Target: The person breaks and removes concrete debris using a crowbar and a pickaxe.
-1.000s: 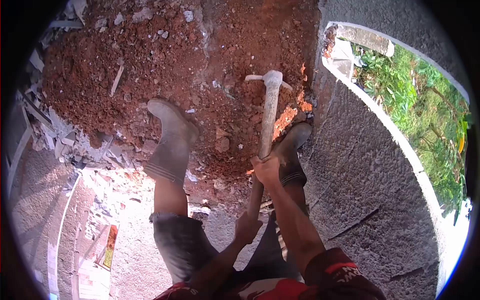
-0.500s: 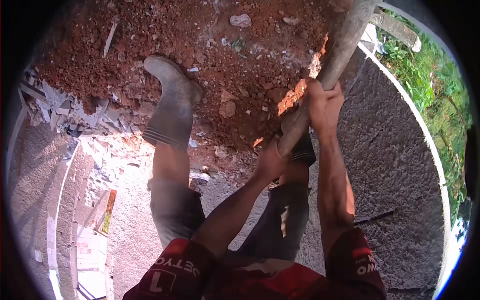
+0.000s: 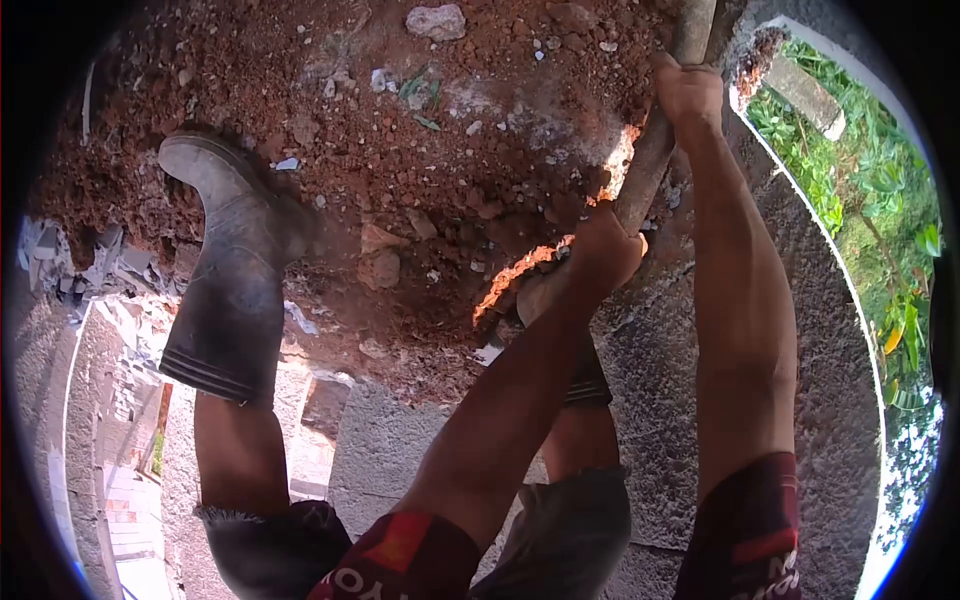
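A thick wooden handle (image 3: 645, 176) slants from the top right down toward the middle. Around its lower end is my left hand (image 3: 606, 247), fingers wrapped tight. Higher up, my right hand (image 3: 690, 92) grips the same handle near the top edge. The handle's far end runs out of view at the top. Reddish, crumbly soil (image 3: 480, 150) with small stones lies below the hands.
Rubber boots stand on the soil, one at the left (image 3: 235, 260) and one partly hidden behind my left arm. A rough grey wall (image 3: 830, 370) rises at the right, with green plants (image 3: 880, 210) beyond. Broken rubble (image 3: 110, 262) lies at the left. A pale stone (image 3: 436, 22) is near the top.
Both hands have moved up with the handle, my right hand farther along toward the top edge. My arms are more stretched out. The view has shifted, so the left boot appears farther left.
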The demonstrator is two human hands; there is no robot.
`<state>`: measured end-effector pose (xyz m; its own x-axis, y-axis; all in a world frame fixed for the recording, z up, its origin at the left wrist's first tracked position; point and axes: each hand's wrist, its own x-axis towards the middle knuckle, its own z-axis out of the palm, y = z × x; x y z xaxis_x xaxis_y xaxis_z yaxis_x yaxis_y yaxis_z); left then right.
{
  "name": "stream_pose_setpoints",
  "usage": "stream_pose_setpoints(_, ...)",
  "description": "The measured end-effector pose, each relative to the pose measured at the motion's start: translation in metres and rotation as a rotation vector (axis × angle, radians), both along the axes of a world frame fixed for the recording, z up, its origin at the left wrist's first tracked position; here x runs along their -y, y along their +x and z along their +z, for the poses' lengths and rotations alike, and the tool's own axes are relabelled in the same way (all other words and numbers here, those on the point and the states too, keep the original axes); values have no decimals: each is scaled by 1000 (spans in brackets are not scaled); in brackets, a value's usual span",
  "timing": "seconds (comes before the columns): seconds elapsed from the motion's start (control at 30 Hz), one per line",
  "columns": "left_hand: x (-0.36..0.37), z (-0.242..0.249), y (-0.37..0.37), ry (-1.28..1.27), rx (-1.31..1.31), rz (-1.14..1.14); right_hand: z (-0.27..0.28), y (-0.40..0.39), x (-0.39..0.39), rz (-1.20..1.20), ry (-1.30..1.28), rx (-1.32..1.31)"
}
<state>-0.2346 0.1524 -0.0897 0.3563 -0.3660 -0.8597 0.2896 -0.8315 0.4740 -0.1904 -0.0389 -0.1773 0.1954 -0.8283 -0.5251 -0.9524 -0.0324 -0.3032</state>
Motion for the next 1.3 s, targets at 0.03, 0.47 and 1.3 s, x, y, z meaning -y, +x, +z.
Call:
stream_pose_setpoints(0.03, -11, -1, -2, 31, -53, -87, 3, 1, -7, -1, 9, -17)
stream_pose_setpoints(0.47, -119, 221, 41, 281, -394, -205, 154, -43, -151, -481, 577, 81)
stream_pose_setpoints(1.3, -37, 39, 196, -12, 27, -161, 107, 156, -46, -501, 120, 731)
